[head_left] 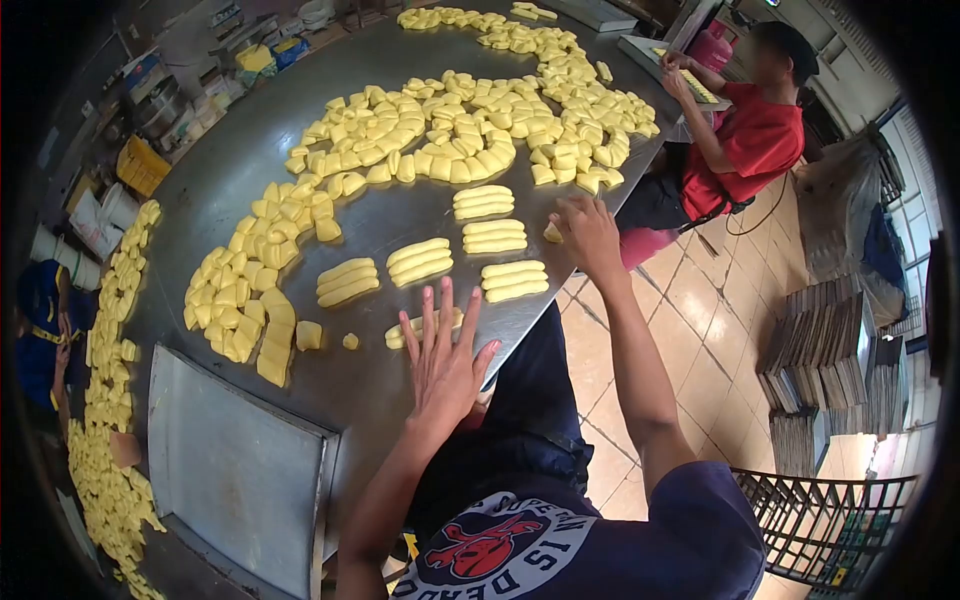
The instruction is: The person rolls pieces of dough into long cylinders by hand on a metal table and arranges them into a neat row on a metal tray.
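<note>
Head view, from the left: a person in blue [42, 335] stands at the far-left edge, beside a long bank of yellow dough pieces [105, 400] lining that side of the metal surface [215, 175]. Next comes a shallow metal tray [240, 460], near left, and beyond it a broad heap of cut dough [225, 318] that curves away to the far right. Near the middle sit a lone dough square [309, 335], a small dough scrap [350, 341] and five bundles of rolled strips [420, 262]. The left hand [447, 365] is palm down, its fingers [445, 308] spread wide and flat across a single dough roll [397, 337], with nothing gripped; how hard they press, I cannot tell. The dough looks light, soft and perhaps slightly tacky, so a pinch at one end would probably dent or stretch it; a flat, even touch along its length, or support from both sides, should suit it better. Farther right, the right hand [590, 235] is bent over a small dough piece [552, 232] near the edge; its fingers are curled, and whether they hold the piece I cannot tell. At far right, a person in red [755, 145] works beside another tray [640, 52], with stacked trays [812, 350] and a black crate [830, 520] standing nearer.
</note>
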`<state>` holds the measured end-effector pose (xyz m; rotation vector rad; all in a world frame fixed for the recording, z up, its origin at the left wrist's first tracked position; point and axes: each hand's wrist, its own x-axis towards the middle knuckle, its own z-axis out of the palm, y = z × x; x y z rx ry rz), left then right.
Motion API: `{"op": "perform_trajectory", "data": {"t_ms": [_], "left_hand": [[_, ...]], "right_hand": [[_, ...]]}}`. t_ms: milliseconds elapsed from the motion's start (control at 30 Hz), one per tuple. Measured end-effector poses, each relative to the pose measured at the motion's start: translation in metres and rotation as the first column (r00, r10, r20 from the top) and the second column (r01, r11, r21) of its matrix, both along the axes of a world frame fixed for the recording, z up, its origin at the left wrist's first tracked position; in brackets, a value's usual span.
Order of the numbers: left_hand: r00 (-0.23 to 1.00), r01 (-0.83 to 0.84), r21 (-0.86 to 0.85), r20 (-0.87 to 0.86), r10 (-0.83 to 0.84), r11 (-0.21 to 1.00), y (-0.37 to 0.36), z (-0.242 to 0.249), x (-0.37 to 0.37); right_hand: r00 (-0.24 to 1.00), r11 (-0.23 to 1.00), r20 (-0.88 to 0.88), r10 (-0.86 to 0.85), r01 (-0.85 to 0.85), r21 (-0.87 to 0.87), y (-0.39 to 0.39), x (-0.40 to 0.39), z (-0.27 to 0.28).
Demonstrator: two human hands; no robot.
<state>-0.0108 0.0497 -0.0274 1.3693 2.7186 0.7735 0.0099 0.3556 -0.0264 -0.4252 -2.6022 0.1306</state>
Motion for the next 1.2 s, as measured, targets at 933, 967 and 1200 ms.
{"op": "perform_trajectory", "data": {"t_ms": [933,967,1200], "left_hand": [[0.497,-0.565,0.507,0.839,-0.222,0.651,-0.028,0.007,0.012],[0.501,-0.528,0.471,0.845,-0.188,0.707,-0.033,0.005,0.011],[0.276,-0.577,0.331,0.939,-0.203,0.747,-0.051,0.015,-0.003]], "right_hand": [[0.918,0.386,-0.204,0.340,-0.335,-0.860,-0.177,0.052,0.033],[0.907,0.494,-0.181,0.380,-0.364,-0.790,-0.177,0.052,0.030],[0.941,-0.178,-0.222,0.257,-0.180,-0.968,-0.170,0.055,0.026]]}}
